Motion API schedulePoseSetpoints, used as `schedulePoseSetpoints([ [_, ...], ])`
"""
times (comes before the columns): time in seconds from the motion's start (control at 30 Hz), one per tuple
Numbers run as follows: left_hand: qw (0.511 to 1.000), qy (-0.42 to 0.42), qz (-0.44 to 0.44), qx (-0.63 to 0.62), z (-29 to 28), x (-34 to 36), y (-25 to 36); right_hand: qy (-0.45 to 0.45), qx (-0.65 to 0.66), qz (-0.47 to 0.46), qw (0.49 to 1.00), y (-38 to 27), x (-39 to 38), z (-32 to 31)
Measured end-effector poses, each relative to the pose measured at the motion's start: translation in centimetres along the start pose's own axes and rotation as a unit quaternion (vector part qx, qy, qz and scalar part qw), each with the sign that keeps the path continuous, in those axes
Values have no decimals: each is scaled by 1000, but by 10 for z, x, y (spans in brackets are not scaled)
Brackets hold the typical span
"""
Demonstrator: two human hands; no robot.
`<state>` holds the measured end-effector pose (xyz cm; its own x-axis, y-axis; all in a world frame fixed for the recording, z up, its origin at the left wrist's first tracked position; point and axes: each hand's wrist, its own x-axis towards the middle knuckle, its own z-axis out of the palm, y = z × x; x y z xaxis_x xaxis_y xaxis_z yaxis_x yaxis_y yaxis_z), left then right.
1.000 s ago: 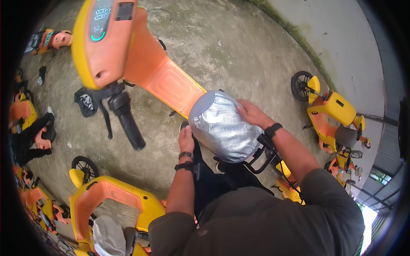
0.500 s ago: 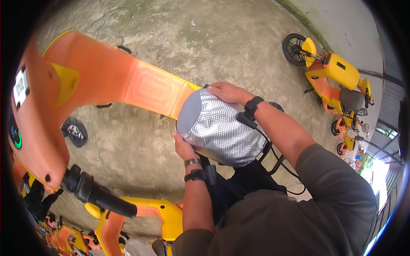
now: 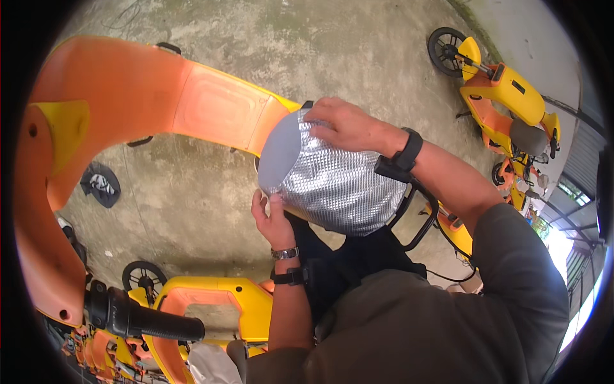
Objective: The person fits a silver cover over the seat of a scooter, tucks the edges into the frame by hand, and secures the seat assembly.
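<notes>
A silver quilted seat cover [image 3: 332,182] is stretched over the saddle of an orange electric bike [image 3: 160,109]. My left hand [image 3: 274,219] grips the cover's lower left edge, with a watch and a black strap on that wrist. My right hand [image 3: 348,126] lies on the cover's upper edge, fingers closed on the foil, with a black band on the wrist. The bike's frame curves from the saddle toward the left, and its black handlebar grip [image 3: 144,320] sticks out at the lower left.
Another orange and yellow bike [image 3: 211,301] stands just below my left arm. More yellow bikes [image 3: 505,96] are parked at the upper right. A dark object [image 3: 100,184] lies on the concrete floor [image 3: 358,51] at left. A black rear rack [image 3: 419,221] sits behind the saddle.
The view has swung closer over the bike. My right hand has moved from the cover's right side onto its top edge, and my left hand has shifted to the lower left edge.
</notes>
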<state>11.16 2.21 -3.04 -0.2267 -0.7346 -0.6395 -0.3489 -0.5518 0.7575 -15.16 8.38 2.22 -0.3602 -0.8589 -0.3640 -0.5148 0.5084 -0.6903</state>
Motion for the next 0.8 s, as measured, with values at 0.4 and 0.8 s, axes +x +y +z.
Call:
schedulePoseSetpoints([
  [0.4,945,-93,224,220,3,16,50,-107,-178,-2,978,1,35,-27],
  [0.8,761,-245,379,466,-7,50,79,-236,-359,-26,903,-42,55,-8],
])
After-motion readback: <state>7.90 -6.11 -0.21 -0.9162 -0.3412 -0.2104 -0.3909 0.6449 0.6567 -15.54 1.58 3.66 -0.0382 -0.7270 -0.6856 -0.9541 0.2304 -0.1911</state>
